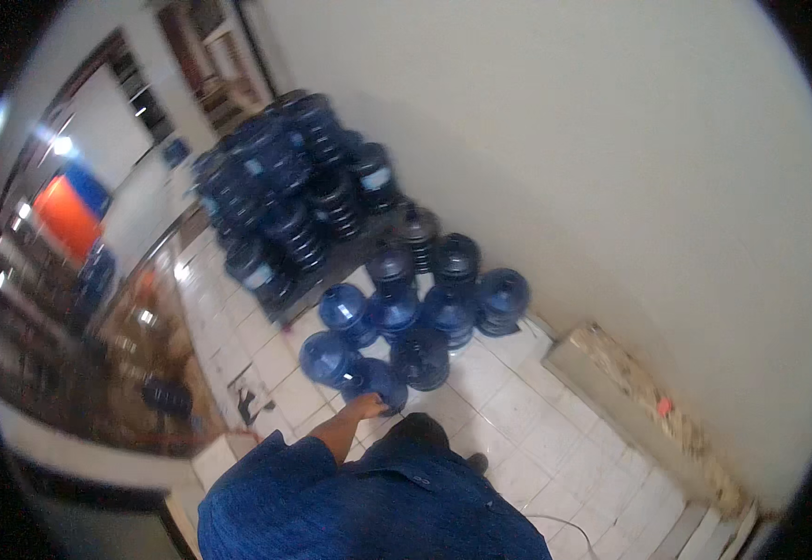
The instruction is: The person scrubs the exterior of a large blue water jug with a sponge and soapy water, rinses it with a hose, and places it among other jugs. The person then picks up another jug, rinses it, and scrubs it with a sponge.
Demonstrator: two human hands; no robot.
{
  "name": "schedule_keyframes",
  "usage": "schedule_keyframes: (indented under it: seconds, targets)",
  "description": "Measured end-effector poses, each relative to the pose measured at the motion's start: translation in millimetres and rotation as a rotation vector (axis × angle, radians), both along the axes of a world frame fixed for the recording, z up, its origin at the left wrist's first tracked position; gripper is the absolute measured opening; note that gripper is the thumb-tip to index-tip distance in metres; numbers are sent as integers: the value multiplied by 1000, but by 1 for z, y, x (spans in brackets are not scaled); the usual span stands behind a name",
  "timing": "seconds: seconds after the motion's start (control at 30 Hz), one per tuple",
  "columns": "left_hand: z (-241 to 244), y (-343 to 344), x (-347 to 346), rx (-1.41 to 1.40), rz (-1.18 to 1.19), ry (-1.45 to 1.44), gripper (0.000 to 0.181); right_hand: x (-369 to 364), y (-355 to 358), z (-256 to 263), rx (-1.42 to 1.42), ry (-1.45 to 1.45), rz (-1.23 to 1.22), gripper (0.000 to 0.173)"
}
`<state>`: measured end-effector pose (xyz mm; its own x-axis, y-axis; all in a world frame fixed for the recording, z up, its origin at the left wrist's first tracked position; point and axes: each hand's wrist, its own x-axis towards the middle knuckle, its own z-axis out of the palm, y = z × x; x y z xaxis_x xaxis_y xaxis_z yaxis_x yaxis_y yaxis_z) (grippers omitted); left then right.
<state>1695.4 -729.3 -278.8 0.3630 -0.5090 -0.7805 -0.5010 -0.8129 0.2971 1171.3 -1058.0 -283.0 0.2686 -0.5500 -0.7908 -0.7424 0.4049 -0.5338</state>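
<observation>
My left hand (369,404) is closed at the top of a translucent blue water-cooler bottle (376,379), whose neck the fingers hide. This bottle stands on the floor just in front of me, nearest of a loose group. Touching or close beside it are another blue bottle (324,358) on the left and a darker bottle (420,358) on the right. Behind these, more upright bottles (448,308) reach back to the wall. My right hand is out of view.
A dense stack of dark blue bottles (287,175) stands on a low dark base (322,280) further back. White tiles (490,392) cover the floor. Along the right wall runs a raised ledge (616,399) with a rough top. A cable (570,523) lies at lower right; an orange container (70,213) appears at left.
</observation>
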Motion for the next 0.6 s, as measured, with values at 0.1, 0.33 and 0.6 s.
schedule_keyframes:
  seconds: [0.1, 0.33, 0.6]
  targets:
    - [33, 47, -45, -109, 367, -190, 61, 34, -81, 3, -39, -8, 141, 33]
    - [-70, 139, -150, 129, 433, -66, 62, 139, -161, -1, 19, -11, 444, 33]
    - [-88, -30, -116, -136, 541, -4, 64, 189, -250, 22, -2, 37, 501, 34]
